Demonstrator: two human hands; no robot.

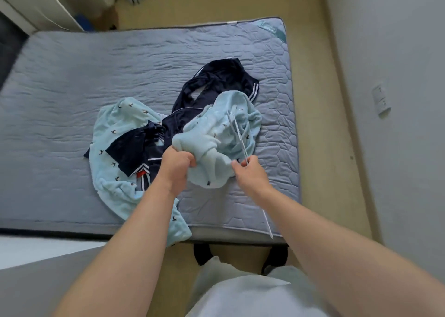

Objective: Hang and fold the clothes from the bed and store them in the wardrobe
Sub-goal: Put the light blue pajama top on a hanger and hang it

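Light blue garment (216,133) with small bird print is bunched near the front right of the mattress (72,88), half lifted. Left hand (177,165) is closed on a fistful of its fabric. Right hand (250,172) is pinched around a thin white wire hanger (237,133): one part of the wire runs up over the garment, another pokes out below the forearm toward the mattress edge. Looks like the hanger is being fed into the garment; not seated yet as far as I can tell. Touching on its left, a navy piece with white stripes and a bow (134,148) lies on top of a second light blue printed piece (113,172) that droops over the front edge. Behind, touching the held garment, navy striped shorts or pants (216,80), can't tell which. Progress: early. Nothing visibly folded or hung, all four pieces on the bed, wardrobe not identifiable in frame.
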